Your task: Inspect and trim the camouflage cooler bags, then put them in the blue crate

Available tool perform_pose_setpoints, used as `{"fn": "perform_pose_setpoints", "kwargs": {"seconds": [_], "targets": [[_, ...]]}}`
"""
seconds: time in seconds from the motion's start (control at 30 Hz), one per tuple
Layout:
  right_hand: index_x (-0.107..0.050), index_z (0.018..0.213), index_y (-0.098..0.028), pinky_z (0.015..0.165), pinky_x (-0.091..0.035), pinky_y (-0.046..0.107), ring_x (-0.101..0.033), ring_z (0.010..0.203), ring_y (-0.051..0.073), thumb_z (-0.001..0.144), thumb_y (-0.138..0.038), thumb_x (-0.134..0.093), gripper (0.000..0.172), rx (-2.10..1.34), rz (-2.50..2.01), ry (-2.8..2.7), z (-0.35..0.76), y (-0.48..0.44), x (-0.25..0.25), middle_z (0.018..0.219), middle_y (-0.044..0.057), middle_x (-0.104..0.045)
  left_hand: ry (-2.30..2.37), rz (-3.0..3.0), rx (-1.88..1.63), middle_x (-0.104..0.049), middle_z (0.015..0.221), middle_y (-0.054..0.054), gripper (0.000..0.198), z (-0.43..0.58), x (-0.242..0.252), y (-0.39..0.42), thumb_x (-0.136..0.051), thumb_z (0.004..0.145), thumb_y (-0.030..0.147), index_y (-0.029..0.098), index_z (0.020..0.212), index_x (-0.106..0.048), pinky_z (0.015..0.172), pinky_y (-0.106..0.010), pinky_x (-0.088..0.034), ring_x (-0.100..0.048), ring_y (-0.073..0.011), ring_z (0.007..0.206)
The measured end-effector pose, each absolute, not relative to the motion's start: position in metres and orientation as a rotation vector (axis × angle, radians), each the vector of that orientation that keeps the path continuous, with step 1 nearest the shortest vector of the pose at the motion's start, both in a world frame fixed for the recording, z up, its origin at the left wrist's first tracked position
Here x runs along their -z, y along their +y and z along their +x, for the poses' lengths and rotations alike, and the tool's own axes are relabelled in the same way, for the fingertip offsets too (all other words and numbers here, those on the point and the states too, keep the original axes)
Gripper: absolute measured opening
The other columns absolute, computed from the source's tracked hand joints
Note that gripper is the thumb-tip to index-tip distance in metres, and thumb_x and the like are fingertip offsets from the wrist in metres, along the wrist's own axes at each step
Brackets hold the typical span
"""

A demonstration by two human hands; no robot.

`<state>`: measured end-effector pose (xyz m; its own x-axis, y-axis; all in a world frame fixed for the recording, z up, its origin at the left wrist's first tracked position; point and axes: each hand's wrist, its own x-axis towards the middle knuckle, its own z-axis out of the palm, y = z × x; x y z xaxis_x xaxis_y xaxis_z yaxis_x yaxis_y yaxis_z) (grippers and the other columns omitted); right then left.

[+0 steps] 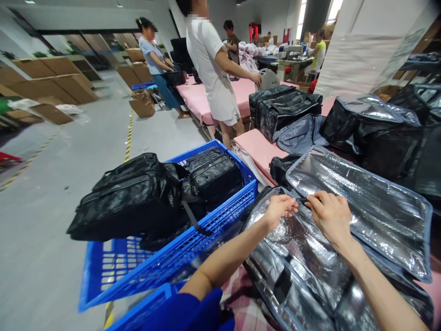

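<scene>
An open insulated bag [310, 257] with shiny silver lining lies in front of me, its silver-lined lid [361, 202] flipped back. My left hand [279, 208] rests at the far rim of the bag's opening, fingers curled and pinched on the edge. My right hand [329, 212] sits just beside it, fingers bent down and gripping the same rim near a dark zipper part. Both forearms reach over the silver lining.
A blue plastic crate [193, 239] at my left holds black bags [131, 195]. More black bags [285, 110] are piled on the pink-topped table [258, 147]. A person in white [213, 69] stands at that table; other people work farther back. Cardboard boxes [51, 85] line the left.
</scene>
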<state>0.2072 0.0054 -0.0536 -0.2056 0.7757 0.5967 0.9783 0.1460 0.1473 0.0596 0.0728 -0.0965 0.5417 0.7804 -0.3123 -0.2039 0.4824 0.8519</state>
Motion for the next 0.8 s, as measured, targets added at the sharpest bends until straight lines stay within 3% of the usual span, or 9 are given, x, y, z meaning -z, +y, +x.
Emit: {"fn": "perform_pose_setpoints", "kwargs": {"seconds": [0.17, 0.3, 0.43, 0.5, 0.6, 0.8], "targets": [[-0.064, 0.091, -0.021, 0.066, -0.038, 0.029, -0.056, 0.075, 0.015, 0.097, -0.042, -0.045, 0.030, 0.256, -1.658, -1.780, 0.227, -0.014, 0.053, 0.091, 0.002, -0.061, 0.871, 1.136, -0.669, -0.062, 0.073, -0.003, 0.018, 0.048, 0.097, 0.074, -0.060, 0.082, 0.029, 0.012, 0.079, -0.062, 0.054, -0.021, -0.039, -0.057, -0.0101, 0.060], [-0.059, 0.109, -0.021, 0.057, -0.041, 0.026, -0.059, 0.078, 0.018, 0.090, -0.059, -0.048, 0.044, 0.269, -1.854, -1.669, 0.248, -0.047, 0.054, 0.099, 0.004, -0.059, 0.909, 1.967, -1.005, -0.066, 0.091, -0.006, 0.018, 0.042, 0.084, 0.080, -0.053, 0.090, 0.029, 0.018, 0.090, -0.067, 0.079, -0.030, -0.042, -0.057, -0.0168, 0.086], [-0.062, 0.107, -0.023, 0.045, -0.031, 0.024, -0.057, 0.067, 0.014, 0.091, -0.030, -0.045, 0.024, 0.482, -1.952, -1.790, 0.246, -0.058, 0.058, 0.098, 0.003, -0.060, 0.577, 2.612, -0.888, -0.063, 0.108, -0.008, 0.018, 0.059, 0.065, 0.097, -0.053, 0.090, 0.026, 0.021, 0.102, -0.065, 0.091, -0.037, -0.032, -0.049, -0.0220, 0.101], [-0.065, 0.102, -0.023, 0.043, -0.026, 0.025, -0.053, 0.059, 0.011, 0.084, -0.016, -0.047, 0.026, 0.583, -1.991, -1.833, 0.240, -0.052, 0.062, 0.097, 0.001, -0.062, 0.433, 2.684, -0.755, -0.062, 0.107, -0.010, 0.019, 0.069, 0.059, 0.105, -0.047, 0.092, 0.022, 0.020, 0.099, -0.065, 0.092, -0.038, -0.029, -0.048, -0.0224, 0.101], [-0.066, 0.100, -0.023, 0.044, -0.025, 0.026, -0.050, 0.055, 0.010, 0.078, -0.008, -0.050, 0.031, 0.691, -2.038, -1.873, 0.233, -0.041, 0.065, 0.097, 0.001, -0.063, 0.330, 2.628, -0.633, -0.062, 0.104, -0.011, 0.026, 0.080, 0.056, 0.114, -0.039, 0.093, 0.019, 0.020, 0.095, -0.065, 0.092, -0.036, -0.029, -0.048, -0.0215, 0.099], [-0.062, 0.105, -0.020, 0.047, -0.028, 0.026, -0.054, 0.061, 0.013, 0.074, -0.003, -0.045, 0.039, 0.717, -2.037, -1.983, 0.243, -0.066, 0.055, 0.102, 0.003, -0.063, 0.394, 2.553, -0.442, -0.064, 0.088, -0.005, 0.014, 0.087, 0.029, 0.118, -0.055, 0.082, 0.017, 0.020, 0.078, -0.068, 0.086, -0.028, -0.035, -0.053, -0.0191, 0.090]]}}
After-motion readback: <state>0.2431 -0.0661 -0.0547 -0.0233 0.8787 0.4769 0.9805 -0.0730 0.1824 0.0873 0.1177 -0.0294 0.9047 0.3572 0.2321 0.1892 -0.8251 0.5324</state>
